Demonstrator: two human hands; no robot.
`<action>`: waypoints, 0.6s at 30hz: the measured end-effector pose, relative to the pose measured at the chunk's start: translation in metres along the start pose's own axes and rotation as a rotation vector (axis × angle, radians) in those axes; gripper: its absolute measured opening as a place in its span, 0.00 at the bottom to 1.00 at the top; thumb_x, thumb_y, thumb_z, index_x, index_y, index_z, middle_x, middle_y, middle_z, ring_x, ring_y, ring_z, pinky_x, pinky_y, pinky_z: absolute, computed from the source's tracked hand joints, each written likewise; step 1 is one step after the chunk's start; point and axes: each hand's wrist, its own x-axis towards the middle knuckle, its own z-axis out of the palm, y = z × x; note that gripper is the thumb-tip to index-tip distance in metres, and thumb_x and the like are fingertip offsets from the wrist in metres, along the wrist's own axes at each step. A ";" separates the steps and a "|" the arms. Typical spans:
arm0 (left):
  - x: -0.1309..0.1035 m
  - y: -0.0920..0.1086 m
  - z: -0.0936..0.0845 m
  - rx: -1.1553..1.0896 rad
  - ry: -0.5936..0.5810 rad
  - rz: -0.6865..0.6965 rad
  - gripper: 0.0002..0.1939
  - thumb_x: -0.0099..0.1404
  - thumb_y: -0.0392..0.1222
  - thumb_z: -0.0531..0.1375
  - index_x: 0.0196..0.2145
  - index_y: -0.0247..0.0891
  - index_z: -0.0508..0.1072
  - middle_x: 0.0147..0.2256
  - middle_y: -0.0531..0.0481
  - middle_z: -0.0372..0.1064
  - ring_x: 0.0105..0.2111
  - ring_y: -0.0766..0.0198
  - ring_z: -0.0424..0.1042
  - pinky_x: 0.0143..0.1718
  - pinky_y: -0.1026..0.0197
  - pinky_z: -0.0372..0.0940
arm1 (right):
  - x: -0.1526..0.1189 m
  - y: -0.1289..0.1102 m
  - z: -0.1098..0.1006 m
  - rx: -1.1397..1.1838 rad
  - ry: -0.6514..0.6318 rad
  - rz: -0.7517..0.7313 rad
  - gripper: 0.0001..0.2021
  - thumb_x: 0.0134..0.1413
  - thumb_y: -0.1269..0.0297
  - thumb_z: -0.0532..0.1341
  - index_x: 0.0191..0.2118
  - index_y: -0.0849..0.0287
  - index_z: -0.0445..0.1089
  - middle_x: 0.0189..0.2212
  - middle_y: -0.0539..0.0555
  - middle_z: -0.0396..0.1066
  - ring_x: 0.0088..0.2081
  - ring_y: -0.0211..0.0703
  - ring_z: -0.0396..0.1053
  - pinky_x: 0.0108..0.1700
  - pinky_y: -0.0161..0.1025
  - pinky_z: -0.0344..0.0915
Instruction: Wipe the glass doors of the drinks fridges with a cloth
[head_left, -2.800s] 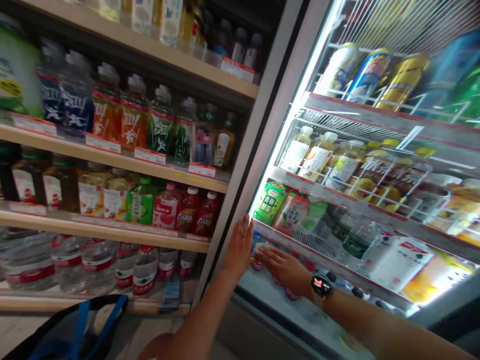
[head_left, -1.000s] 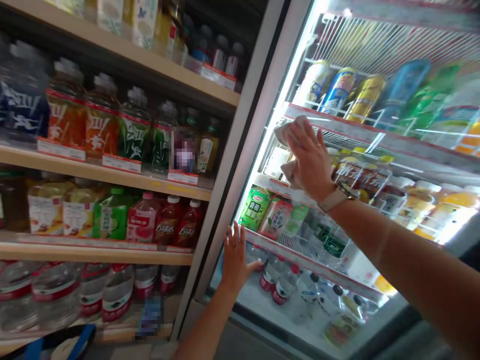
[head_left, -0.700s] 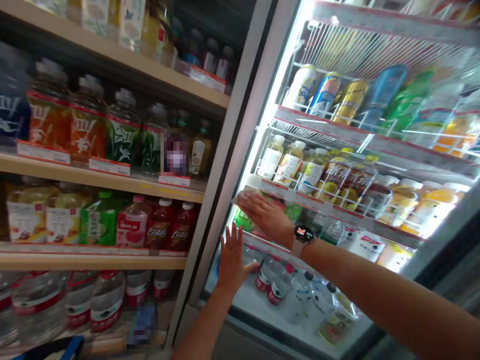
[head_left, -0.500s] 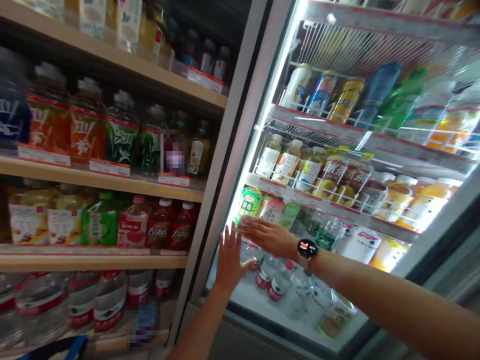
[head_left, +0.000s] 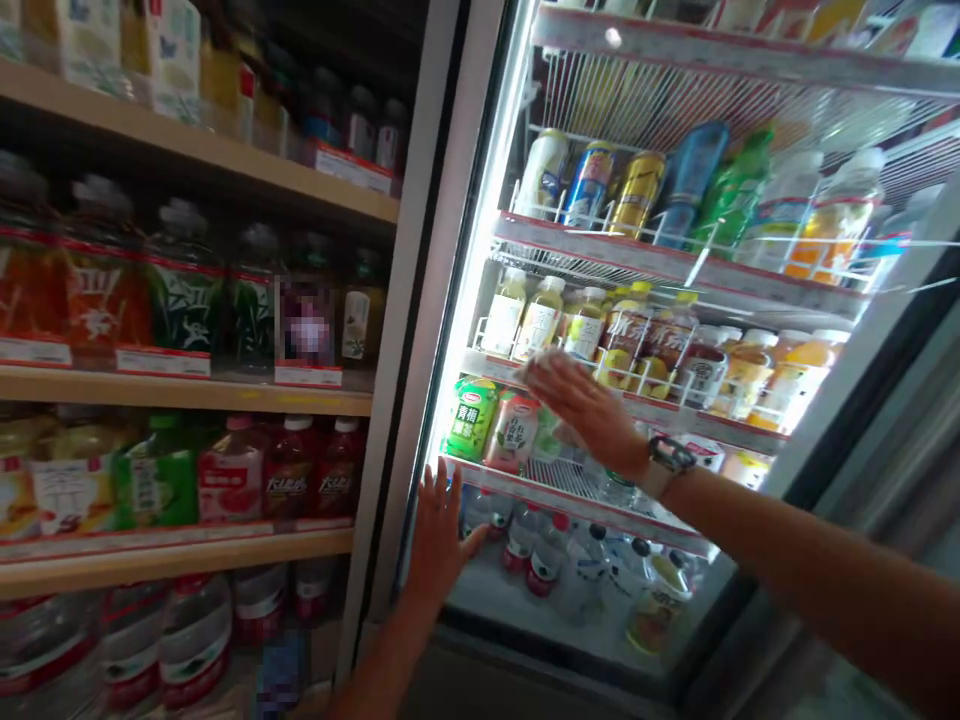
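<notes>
My left hand (head_left: 436, 530) is open, fingers spread upward and thumb out to the right, at the lower left of the lit drinks fridge (head_left: 506, 225). Higher up and to the right, my right hand (head_left: 581, 410) points left with its fingers close together and stretched. A pale patch (head_left: 546, 368), too blurred to make out, shows at its fingertips. Behind that hand are a green-labelled bottle (head_left: 470, 415), a pink-labelled bottle (head_left: 513, 430) and a fridge shelf edge (head_left: 491, 368). A watch (head_left: 670, 455) sits on my right wrist.
Wooden shelves (head_left: 225, 393) of bottled drinks stand left of the fridge, past its grey frame (head_left: 401, 300). Inside the fridge are cans (head_left: 589, 185), juice bottles (head_left: 540, 315) and, at the bottom, water bottles (head_left: 546, 560). A dark frame edge (head_left: 840, 390) slants down on the right.
My right hand has moved up and right, away from my left hand, uncovering the green- and pink-labelled bottles. My left hand stays low, fingers spread. The view has shifted right.
</notes>
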 end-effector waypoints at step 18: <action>0.066 0.075 -0.029 0.035 0.082 0.298 0.43 0.68 0.50 0.56 0.70 0.40 0.34 0.70 0.40 0.35 0.69 0.47 0.34 0.66 0.40 0.51 | -0.088 0.029 -0.030 -0.112 0.164 0.296 0.34 0.59 0.76 0.54 0.70 0.53 0.47 0.67 0.52 0.55 0.70 0.48 0.43 0.71 0.55 0.44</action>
